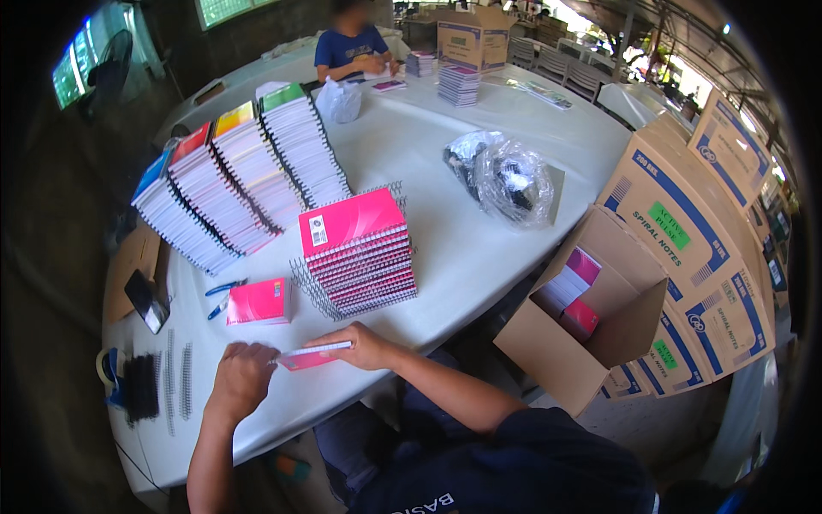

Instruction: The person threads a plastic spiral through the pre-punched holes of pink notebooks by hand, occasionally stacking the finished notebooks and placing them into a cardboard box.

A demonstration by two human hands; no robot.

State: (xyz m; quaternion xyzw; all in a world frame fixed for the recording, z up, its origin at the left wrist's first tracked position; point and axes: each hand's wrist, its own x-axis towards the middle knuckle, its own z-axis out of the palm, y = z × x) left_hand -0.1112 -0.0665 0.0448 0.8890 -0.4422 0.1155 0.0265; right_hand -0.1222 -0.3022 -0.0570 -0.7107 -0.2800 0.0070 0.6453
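Near the table's front edge I hold a thin pink notebook point(312, 355) edge-on and tilted. My right hand point(364, 346) grips its right end, thumb and fingers pinching the pages. At its left end, my left hand point(243, 375) is closed in a fist; what its fingers pinch is hidden. Just beyond lies a small pile of pink notebooks point(259, 301), with blue-handled pliers point(225, 289) and another blue-handled tool point(219, 307) beside it. A tall stack of pink spiral notebooks point(358, 248) rises beyond my hands, wire coils sticking out at its sides.
Loose wire coils point(186, 381), a bundle of black coils point(141, 387), a tape roll point(110, 367) and a phone point(146, 301) lie left. Thick notebook stacks point(248, 176) stand behind. An open carton point(629, 330) holds notebooks at right, near stacked cartons point(676, 214). A person point(351, 51) sits opposite.
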